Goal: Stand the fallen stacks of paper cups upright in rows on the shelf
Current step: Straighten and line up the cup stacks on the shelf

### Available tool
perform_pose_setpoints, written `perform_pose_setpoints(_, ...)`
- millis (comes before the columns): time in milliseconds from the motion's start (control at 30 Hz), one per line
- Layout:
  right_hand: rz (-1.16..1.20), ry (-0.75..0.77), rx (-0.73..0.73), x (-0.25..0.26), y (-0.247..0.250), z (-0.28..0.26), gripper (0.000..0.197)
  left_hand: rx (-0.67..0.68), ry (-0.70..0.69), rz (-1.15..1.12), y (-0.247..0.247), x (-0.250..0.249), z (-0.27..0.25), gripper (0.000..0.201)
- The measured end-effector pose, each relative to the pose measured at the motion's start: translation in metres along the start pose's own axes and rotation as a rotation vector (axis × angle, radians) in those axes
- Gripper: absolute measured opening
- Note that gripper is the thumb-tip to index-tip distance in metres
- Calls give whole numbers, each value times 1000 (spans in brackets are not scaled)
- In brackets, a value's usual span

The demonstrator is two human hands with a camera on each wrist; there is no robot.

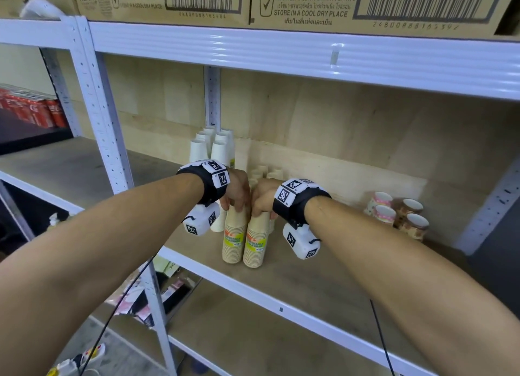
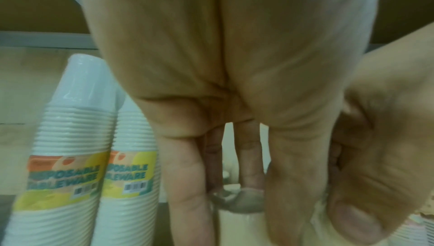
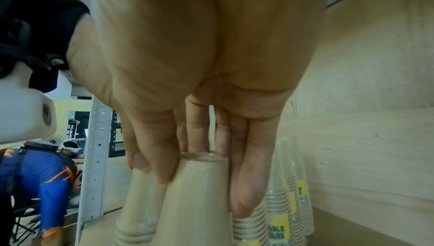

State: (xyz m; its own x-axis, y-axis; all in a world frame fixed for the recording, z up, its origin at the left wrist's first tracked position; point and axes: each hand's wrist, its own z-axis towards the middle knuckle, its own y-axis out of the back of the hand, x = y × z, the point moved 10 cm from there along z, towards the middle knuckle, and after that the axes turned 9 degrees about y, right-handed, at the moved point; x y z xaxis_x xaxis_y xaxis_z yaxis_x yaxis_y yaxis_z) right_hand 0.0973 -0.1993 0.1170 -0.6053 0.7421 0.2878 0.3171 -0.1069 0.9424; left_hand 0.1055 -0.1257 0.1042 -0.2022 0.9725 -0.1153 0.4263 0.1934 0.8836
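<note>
two tan cup stacks upright, long axis vertical, narrow bases up, rims down on shelf (image 1: 295, 274). left stack (image 1: 234, 239) directly under left hand (image 1: 237, 191), fingers curled round its top; right stack (image 1: 255, 242) under right hand (image 1: 263, 196), likewise grasped at top. stacks touch, hands nearly meet. white stacks (image 1: 213, 146) behind left hand, patterned cups (image 1: 396, 215) beyond right hand. plywood back wall, cardboard boxes (image 1: 309, 1) overhead.

I see bare shelf board (image 1: 323, 265) to the R of the beige stacks (image 1: 244, 239), open up to the patterned cups (image 1: 396, 215). L side blocked: white stacks (image 1: 213, 147) just behind, upright post (image 1: 98, 105) beyond. Overhead the shelf beam (image 1: 281, 51) caps reach; back wall close behind
</note>
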Motion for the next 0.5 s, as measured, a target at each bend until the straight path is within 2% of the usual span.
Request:
perform_pose_setpoints(267,32,-143,-72,-60,26,-16,35,66,-120,-49,12,-53,-5,34)
perform_pose_setpoints(500,44,-300,-220,-140,62,-43,28,-33,-233,-88,38,-119,-5,21)
